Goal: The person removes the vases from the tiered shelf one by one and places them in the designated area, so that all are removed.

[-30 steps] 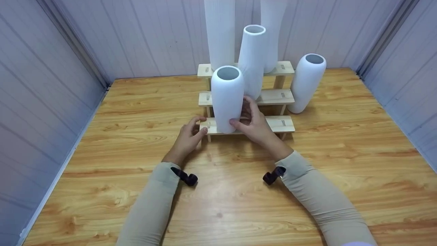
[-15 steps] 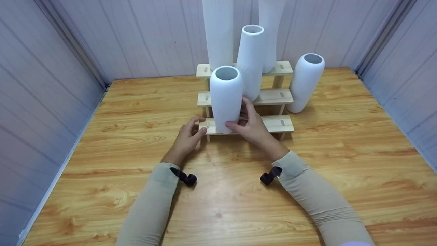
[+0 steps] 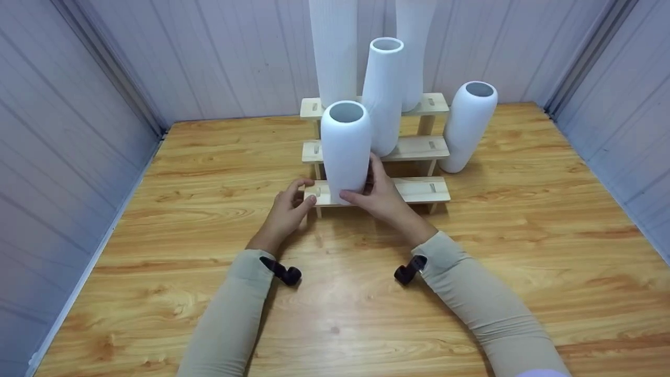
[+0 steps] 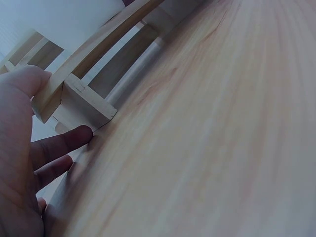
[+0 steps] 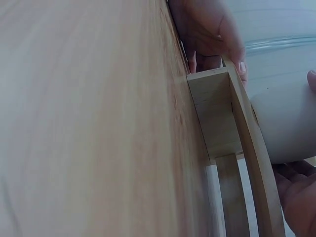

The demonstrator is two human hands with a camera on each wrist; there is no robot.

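Observation:
A smooth white vase (image 3: 345, 154) stands upright on the left part of the lowest shelf of a three-step wooden display stand (image 3: 429, 191). My right hand (image 3: 384, 196) grips this vase low on its right side, thumb across the front and fingers behind. The left hand (image 3: 288, 210) holds the left end of the same shelf. In the left wrist view, its thumb lies on the board while the fingers (image 4: 64, 145) reach below, beside the stand's leg. The right wrist view shows the vase's base (image 5: 289, 123) on the board, with the right fingers partly cut off.
A tapered white vase (image 3: 384, 99) stands on the middle shelf. Two tall vases, one ribbed (image 3: 335, 52) and one waisted (image 3: 416, 57), occupy the top shelf. Another white vase (image 3: 468, 128) stands on the table right of the stand. Panelled walls (image 3: 251, 63) enclose the wooden table.
My right hand has shifted slightly left around the vase, its thumb now further across the front. The vase and the left hand have hardly moved.

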